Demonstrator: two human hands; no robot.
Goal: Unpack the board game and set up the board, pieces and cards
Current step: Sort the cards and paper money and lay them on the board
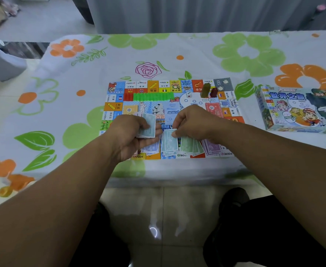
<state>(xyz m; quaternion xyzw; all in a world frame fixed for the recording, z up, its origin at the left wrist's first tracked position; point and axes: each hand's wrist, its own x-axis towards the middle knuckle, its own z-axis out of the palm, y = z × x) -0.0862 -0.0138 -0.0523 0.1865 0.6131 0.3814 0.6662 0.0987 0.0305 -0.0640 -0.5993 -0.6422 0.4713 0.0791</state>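
The game board (177,87) lies flat on the flowered tablecloth (61,93), straight out at twelve o'clock from the seated person. Both hands are over its near half. The left hand (133,135) has its fingers curled round a small stack of notes (148,125), a teal one uppermost, held just above the board. The right hand (193,122), at three o'clock from the left one and close to it, has bent fingers, and its fingertips pinch the far end of a teal note (168,134). That note lies on the teal pile (169,146). Along the board's six o'clock edge the sorted money sits in a row: a pale blue pile (151,148) under the left hand, then the teal pile, a green pile (190,146) and a purple pile (212,147), each just beside the next. Toward the twelve o'clock edge a row of green houses (152,96) stands with red houses (128,96) touching its nine o'clock end. At about one o'clock on the board are a white die (188,95), an olive token (205,90) and a dark red token (214,92), the two tokens upright and side by side. The game box (297,110) rests on the cloth at three o'clock from the board, well apart from it.
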